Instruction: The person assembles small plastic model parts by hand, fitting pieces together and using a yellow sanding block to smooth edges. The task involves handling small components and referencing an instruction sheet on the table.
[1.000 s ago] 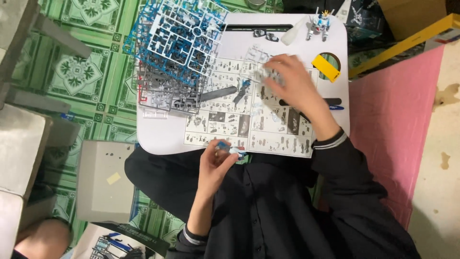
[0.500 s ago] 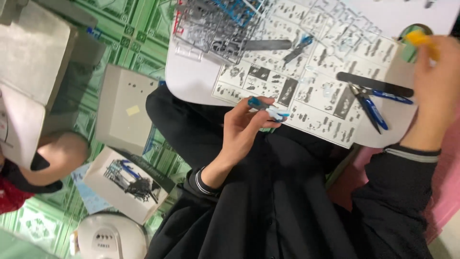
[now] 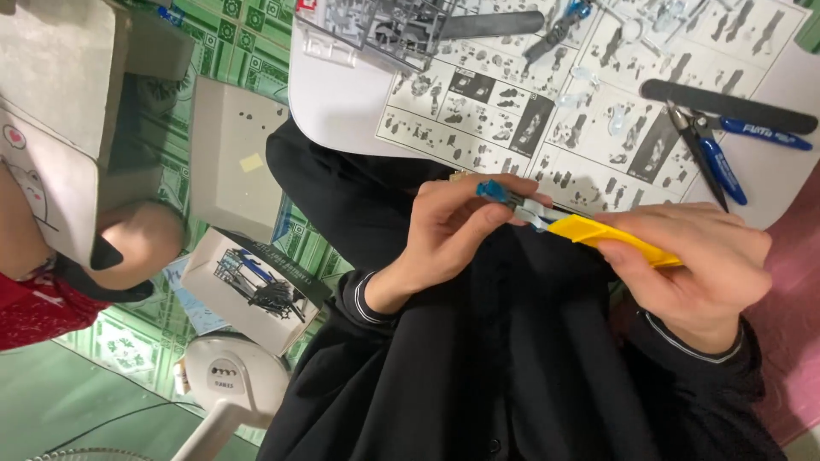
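While the left hand [image 3: 448, 226] pinches a small blue model part [image 3: 495, 191] over the lap, right hand [image 3: 696, 269] gripping a yellow craft knife [image 3: 611, 236] against it, blue nippers [image 3: 709, 154] on the white desk [image 3: 342, 102]

The yellow knife [image 3: 611, 236] is half buried in the right hand [image 3: 696, 269], its blade too small to make out against the small blue part [image 3: 504, 195]. Above that knife, the grey parts frame [image 3: 384, 30] runs off the top edge.
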